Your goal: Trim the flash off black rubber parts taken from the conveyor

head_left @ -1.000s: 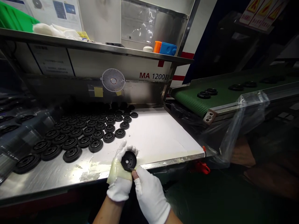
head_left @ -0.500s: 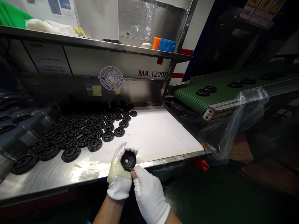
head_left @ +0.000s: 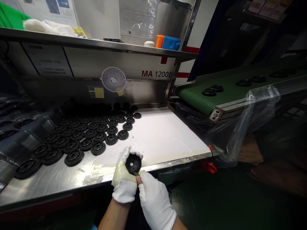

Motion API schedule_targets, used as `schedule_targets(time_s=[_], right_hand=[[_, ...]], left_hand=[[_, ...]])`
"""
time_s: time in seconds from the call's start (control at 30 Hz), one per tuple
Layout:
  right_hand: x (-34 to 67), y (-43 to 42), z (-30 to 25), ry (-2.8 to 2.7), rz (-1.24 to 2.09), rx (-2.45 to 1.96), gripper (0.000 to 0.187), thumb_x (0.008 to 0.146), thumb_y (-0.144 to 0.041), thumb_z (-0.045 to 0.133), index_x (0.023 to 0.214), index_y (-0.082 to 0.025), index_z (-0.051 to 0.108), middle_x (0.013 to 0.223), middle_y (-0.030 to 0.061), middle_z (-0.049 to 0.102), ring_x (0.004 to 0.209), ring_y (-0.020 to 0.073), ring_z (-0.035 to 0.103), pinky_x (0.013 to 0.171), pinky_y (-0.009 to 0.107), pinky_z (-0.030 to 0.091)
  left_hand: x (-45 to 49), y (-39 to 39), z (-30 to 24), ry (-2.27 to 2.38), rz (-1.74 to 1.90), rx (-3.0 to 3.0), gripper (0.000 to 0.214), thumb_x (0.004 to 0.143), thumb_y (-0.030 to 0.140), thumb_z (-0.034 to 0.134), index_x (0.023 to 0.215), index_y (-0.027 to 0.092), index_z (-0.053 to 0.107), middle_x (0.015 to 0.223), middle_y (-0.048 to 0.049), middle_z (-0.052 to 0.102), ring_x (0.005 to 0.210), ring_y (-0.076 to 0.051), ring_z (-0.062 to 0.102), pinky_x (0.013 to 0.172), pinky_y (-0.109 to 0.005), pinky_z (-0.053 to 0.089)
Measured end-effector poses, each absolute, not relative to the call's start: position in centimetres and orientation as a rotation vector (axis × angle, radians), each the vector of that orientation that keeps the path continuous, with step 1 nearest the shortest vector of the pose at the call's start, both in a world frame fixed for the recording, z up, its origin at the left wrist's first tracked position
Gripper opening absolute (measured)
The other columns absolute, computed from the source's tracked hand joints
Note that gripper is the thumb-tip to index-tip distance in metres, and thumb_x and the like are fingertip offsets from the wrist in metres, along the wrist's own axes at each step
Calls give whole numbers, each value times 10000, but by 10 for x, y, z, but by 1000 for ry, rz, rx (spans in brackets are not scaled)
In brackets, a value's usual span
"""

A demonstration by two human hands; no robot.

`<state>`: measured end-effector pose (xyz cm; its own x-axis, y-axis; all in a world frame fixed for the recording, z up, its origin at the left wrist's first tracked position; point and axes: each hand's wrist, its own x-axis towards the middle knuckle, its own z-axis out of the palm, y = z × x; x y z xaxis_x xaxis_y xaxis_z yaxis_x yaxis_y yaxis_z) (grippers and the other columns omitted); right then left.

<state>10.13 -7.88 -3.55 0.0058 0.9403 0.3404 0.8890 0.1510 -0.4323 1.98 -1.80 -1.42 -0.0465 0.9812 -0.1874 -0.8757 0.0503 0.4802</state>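
Both hands meet at the table (head_left: 59, 182) edge: my left hand (head_left: 124, 187) curls around the black disc (head_left: 133, 164), my right hand (head_left: 155, 201) pinches at its lower rim, on what I cannot tell. I'd keep the disc braced, strokes small.

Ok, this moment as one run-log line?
left hand: holds disc | right hand: pinched at disc's lower edge | table: rows of discs | belt: more discs

Steel workbench (head_left: 59, 182), upper shelf (head_left: 96, 44), green conveyor (head_left: 199, 99), dark floor (head_left: 227, 204)
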Motion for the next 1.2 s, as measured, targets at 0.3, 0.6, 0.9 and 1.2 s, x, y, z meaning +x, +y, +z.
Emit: schedule_targets(time_s=[0.3, 0.6, 0.9, 1.2], right_hand=[[116, -76, -35, -1847, 139, -1773, 249, 907, -267, 338, 728, -224, 505, 598, -22, 586, 503, 131, 533, 497, 275, 238], [107, -78, -34, -1846, 136, -1749, 273, 907, -276, 329, 705, -225, 506, 571, -21, 579, 491, 135, 534, 481, 281, 218], [121, -78, -33, -1816, 165, -1793, 249, 909, -278, 330, 750, -231, 516, 606, -24, 586, 515, 144, 554, 501, 275, 256], [105, -82, -43, -1840, 65, -1692, 281, 908, -285, 334, 690, -225, 501, 545, -23, 561, 465, 130, 514, 470, 275, 212]], left_hand=[[14, -18, -12, 503, 1253, 241, 231, 749, 185, 540, 962, 142, 617, 727, -54, 608, 709, -174, 607, 732, -367, 517], [19, -22, -11, 587, 1370, 314, 363, 745, 180, 539, 1107, 167, 568, 874, -72, 644, 889, -217, 613, 856, -408, 477], [22, -23, -6, 571, 1346, 370, 198, 691, 84, 584, 871, 158, 613, 709, -16, 576, 683, -134, 573, 674, -281, 496], [23, -20, -13, 484, 1419, 285, 139, 766, 148, 549, 887, 153, 616, 758, -34, 587, 752, -141, 584, 812, -339, 479]])
